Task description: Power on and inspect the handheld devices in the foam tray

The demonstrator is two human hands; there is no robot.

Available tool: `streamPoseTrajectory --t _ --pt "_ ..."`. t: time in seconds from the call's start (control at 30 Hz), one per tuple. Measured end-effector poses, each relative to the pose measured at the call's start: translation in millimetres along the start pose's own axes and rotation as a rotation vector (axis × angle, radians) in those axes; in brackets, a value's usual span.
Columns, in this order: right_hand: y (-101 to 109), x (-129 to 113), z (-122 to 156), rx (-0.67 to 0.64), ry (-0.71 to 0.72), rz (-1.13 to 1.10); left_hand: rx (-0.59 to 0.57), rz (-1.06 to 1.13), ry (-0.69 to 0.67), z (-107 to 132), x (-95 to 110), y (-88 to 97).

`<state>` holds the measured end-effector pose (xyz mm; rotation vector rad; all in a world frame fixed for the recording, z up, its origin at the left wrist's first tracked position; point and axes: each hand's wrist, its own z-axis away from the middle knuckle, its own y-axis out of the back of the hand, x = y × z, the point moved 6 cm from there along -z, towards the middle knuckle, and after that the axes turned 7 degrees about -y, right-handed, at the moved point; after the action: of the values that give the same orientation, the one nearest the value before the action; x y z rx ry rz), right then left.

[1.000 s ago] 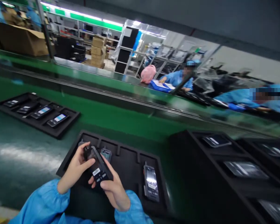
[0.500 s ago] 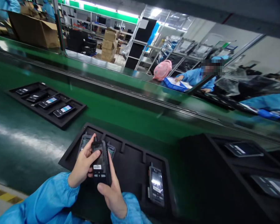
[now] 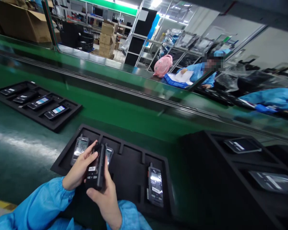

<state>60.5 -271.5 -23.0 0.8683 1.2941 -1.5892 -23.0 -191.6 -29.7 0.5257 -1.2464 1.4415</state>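
Note:
Between my two hands a black handheld radio (image 3: 93,172) with a screen, front buttons and a small white label is held up, tilted. My left hand (image 3: 80,169) grips its left side, with a finger across the screen. My right hand (image 3: 105,195) closes on its right side and lower end. Beneath them lies a black foam tray (image 3: 127,166). In its left part rest two similar devices, one radio (image 3: 81,147) plainly visible and another radio (image 3: 109,155) partly hidden behind my hands. A further radio (image 3: 155,187) lies in the tray's right slot.
A second foam tray (image 3: 69,115) with several devices, some screens lit, lies at the left on the green belt (image 3: 124,118). Stacked trays (image 3: 206,172) holding devices rise at the right. Past the metal rail, a co-worker (image 3: 196,72) handles papers by a blue bin (image 3: 175,80) and pink fan (image 3: 163,65).
The radio in my hands has turned so more of its right side shows. The whole view has shifted, moving most things leftward. Across the line, the co-worker's paper is lifted higher.

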Motion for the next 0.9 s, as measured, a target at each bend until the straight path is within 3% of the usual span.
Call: streamPoseTrajectory --t 0.1,0.2,0.33,0.5,0.9 --pt "13.9 -1.5 4.7 0.173 0.066 0.274 -0.086 -0.008 -0.002 1.8 -5.8 -2.3" --pt "19.8 -7.0 9.2 0.266 0.114 0.503 -0.225 -0.011 -0.028 6.0 -6.5 -8.6" --pt "19.4 -12.5 13.7 0.327 0.211 0.634 -0.393 0.037 -0.107 10.8 0.6 -16.5" --pt "18.3 -16.9 17.4 0.392 0.346 0.712 -0.566 0.117 -0.088 15.5 3.6 -24.7" --pt "17.3 -20.0 17.2 0.388 0.383 0.767 -0.588 0.207 -0.099 19.6 3.9 -29.2"
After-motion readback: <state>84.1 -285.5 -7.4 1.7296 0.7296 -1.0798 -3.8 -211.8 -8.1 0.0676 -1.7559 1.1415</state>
